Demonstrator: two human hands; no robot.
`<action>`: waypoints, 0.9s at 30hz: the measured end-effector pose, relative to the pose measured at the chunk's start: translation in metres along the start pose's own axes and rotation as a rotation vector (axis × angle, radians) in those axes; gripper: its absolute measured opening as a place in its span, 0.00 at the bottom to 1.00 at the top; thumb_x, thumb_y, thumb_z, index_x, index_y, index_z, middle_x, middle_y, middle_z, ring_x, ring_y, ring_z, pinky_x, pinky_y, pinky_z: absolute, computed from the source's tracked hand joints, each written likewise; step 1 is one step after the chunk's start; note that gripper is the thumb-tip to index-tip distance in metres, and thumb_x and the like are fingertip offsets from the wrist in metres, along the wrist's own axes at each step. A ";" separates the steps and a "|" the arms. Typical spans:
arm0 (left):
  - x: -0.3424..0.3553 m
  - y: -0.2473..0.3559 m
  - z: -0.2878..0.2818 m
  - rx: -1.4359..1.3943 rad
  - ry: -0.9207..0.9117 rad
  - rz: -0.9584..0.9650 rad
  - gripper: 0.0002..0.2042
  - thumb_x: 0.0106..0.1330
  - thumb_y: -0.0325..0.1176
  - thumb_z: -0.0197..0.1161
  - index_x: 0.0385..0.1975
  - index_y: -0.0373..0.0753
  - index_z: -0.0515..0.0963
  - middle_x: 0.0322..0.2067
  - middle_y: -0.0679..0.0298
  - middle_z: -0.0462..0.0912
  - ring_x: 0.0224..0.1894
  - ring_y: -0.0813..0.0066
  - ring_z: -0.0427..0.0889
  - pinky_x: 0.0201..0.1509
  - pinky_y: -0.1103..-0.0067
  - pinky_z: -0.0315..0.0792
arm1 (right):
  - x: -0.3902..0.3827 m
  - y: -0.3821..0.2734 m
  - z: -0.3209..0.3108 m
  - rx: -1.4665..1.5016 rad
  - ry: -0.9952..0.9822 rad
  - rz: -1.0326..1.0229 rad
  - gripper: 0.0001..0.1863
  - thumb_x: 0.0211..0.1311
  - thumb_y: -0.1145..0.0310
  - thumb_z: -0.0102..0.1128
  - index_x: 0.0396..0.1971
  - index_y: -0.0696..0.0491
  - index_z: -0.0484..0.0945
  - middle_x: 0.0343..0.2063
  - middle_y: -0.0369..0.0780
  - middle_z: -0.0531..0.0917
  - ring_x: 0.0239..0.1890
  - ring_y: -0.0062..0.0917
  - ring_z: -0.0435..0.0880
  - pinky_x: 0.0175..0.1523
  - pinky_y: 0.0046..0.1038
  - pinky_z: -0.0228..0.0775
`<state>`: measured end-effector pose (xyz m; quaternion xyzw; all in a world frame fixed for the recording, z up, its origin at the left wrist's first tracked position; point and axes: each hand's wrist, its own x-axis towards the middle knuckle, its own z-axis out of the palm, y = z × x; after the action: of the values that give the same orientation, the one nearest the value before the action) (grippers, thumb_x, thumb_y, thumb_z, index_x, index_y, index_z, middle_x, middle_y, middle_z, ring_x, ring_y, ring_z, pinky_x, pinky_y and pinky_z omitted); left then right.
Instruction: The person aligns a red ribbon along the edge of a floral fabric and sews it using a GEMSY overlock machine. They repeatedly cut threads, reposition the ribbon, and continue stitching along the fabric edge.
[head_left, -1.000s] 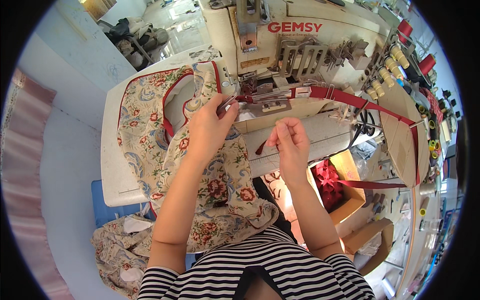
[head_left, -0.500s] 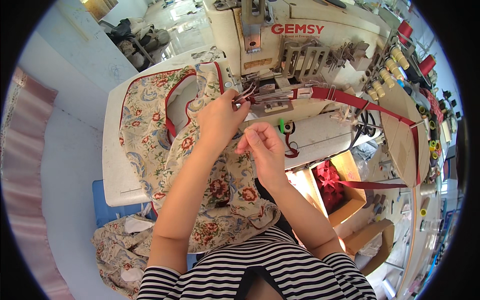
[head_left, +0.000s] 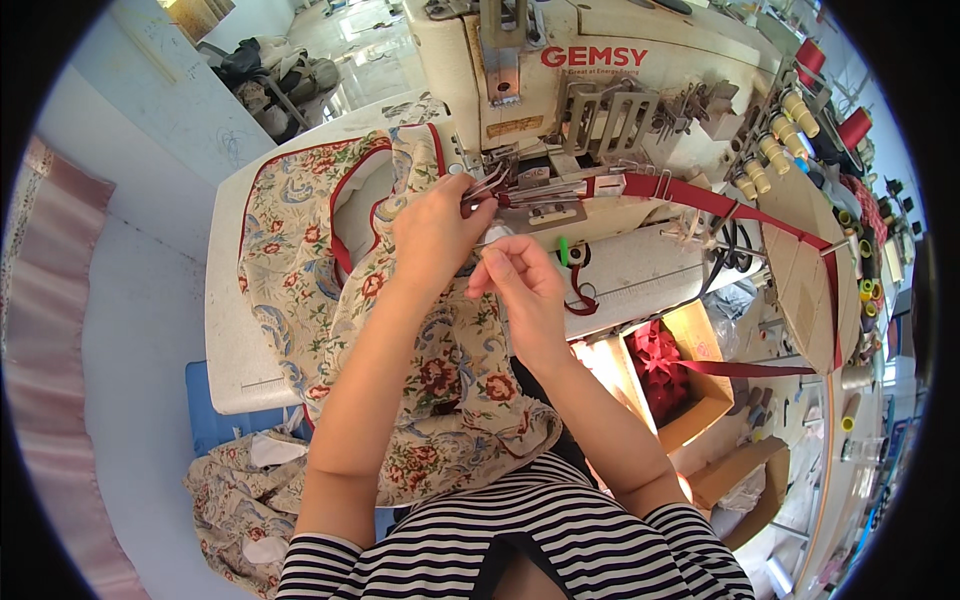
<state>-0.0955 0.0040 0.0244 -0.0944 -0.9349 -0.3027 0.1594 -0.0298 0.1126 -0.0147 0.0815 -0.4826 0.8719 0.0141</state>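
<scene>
My left hand is closed at slender metal parts of a white sewing machine; what it grips is unclear. Beside it, lower right, my right hand pinches something thin that I cannot make out. Red binding tape runs through metal guides to the sewing area. Floral fabric with red-bound edges lies over the white table, under my left forearm and down to my lap. Small green-handled snips with a red cord lie just right of my right hand.
Thread cones stand at the right, above a wooden board. Cardboard boxes, one holding red pieces, are below the table's right side. More floral fabric hangs lower left. A pink curtain borders the far left.
My right hand has moved left to beside my left hand, uncovering the green-handled snips. My left hand has shifted slightly up and to the right.
</scene>
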 end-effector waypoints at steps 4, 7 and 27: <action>0.005 0.001 0.001 0.009 -0.021 0.026 0.13 0.55 0.41 0.62 0.31 0.38 0.78 0.26 0.62 0.79 0.29 0.61 0.80 0.32 0.70 0.72 | 0.001 0.003 0.001 -0.011 -0.010 -0.018 0.08 0.66 0.67 0.52 0.35 0.57 0.71 0.25 0.36 0.78 0.28 0.16 0.77 0.37 0.19 0.71; 0.008 -0.003 0.008 0.038 0.030 0.051 0.11 0.54 0.39 0.62 0.29 0.37 0.77 0.27 0.62 0.79 0.29 0.60 0.80 0.32 0.70 0.72 | 0.002 0.003 0.003 -0.006 -0.004 -0.013 0.08 0.66 0.67 0.52 0.35 0.57 0.71 0.25 0.36 0.78 0.28 0.16 0.77 0.37 0.19 0.71; 0.000 0.002 -0.001 -0.117 -0.094 0.023 0.11 0.55 0.38 0.61 0.31 0.37 0.77 0.24 0.60 0.79 0.27 0.62 0.80 0.31 0.70 0.72 | -0.003 -0.004 -0.014 -0.075 0.075 -0.059 0.07 0.66 0.68 0.51 0.36 0.57 0.70 0.23 0.35 0.77 0.25 0.15 0.75 0.33 0.17 0.68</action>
<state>-0.0942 0.0049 0.0266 -0.1286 -0.9210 -0.3501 0.1128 -0.0280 0.1268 -0.0196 0.0625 -0.5112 0.8550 0.0611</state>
